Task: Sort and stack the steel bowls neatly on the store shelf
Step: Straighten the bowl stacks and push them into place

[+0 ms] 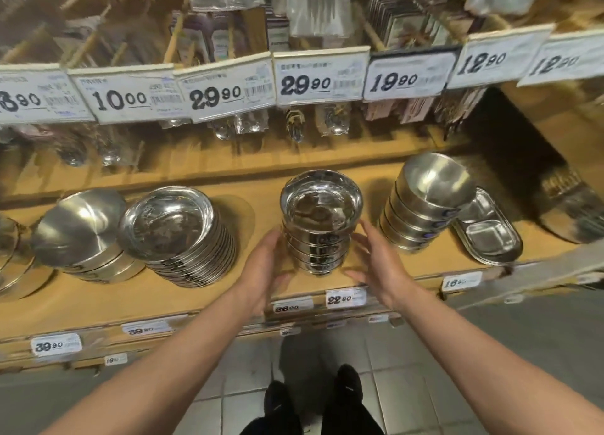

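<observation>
Steel bowl stack [318, 225] stands upright between both hands.
Left hand [265, 271] touches it; right hand [380, 261] just beside, fingers spread wide.

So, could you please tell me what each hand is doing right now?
Left hand: open, beside the bowl stack.
Right hand: open, holding nothing.

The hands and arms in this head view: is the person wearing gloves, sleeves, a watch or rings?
Nothing worn shows. The left hand and right hand are bare, without gloves, and no rings or watch are visible. Both forearms are uncovered right to the picture's edge.
</observation>
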A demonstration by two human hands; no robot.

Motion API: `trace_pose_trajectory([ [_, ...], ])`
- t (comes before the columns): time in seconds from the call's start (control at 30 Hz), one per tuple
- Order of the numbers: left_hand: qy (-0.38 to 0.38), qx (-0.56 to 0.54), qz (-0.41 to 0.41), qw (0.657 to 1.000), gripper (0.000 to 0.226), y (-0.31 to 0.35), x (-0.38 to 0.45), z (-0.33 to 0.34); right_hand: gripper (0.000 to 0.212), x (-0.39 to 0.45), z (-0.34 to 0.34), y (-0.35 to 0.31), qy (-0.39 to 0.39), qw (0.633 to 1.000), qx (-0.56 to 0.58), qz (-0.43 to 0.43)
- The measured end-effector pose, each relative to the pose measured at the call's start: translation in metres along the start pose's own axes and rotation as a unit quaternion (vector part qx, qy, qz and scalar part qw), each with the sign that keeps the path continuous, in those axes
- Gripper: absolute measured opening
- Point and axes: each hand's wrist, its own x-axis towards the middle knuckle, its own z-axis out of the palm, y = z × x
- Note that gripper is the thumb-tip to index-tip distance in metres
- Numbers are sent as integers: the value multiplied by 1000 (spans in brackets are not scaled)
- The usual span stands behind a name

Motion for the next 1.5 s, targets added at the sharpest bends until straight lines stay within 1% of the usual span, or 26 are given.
trace_pose_trajectory([
  [0.03,0,-8,1,1000,37,-1,1,1,28,3,2,1,-20,1000,-17,-6],
  [0.07,4,-19,1,1000,34,-2,3,2,24,5,4,2,-36,999,-24,-7],
  [0.13,13,-42,4,999,35,-5,5,3,30,11,5,6,-48,999,-25,4],
  [0.2,14,-53,8,998,42,-7,6,4,37,15,5,8,-51,998,-17,11],
  [0.3,2,-35,17,999,48,-6,4,4,39,17,5,9,-56,998,-17,4],
  [0.43,-5,-22,27,999,49,-6,4,-2,44,18,13,10,-65,998,-26,-4],
  [0.5,1,-24,28,999,47,-7,5,-9,44,18,19,12,-69,997,-28,-4],
  [0.6,17,-29,31,999,46,-10,4,-23,49,18,32,17,-76,997,-29,-5],
  [0.73,37,-37,33,998,44,-12,0,-39,34,16,49,22,-94,995,-37,-12],
  [0.83,44,-42,37,997,42,-13,-3,-49,29,14,60,24,-104,993,-50,-16],
  [1.07,54,-60,51,995,37,-17,-6,-62,29,11,73,28,-94,994,-51,-4],
  [1.23,51,-79,54,994,38,-18,-9,-63,38,8,78,29,-96,993,-60,-11],
  [1.4,67,-75,33,994,36,-24,-17,-64,33,6,72,28,-75,997,-28,4],
  [1.5,95,-64,17,993,30,-29,-27,-63,51,2,56,29,-49,999,-14,6],
])
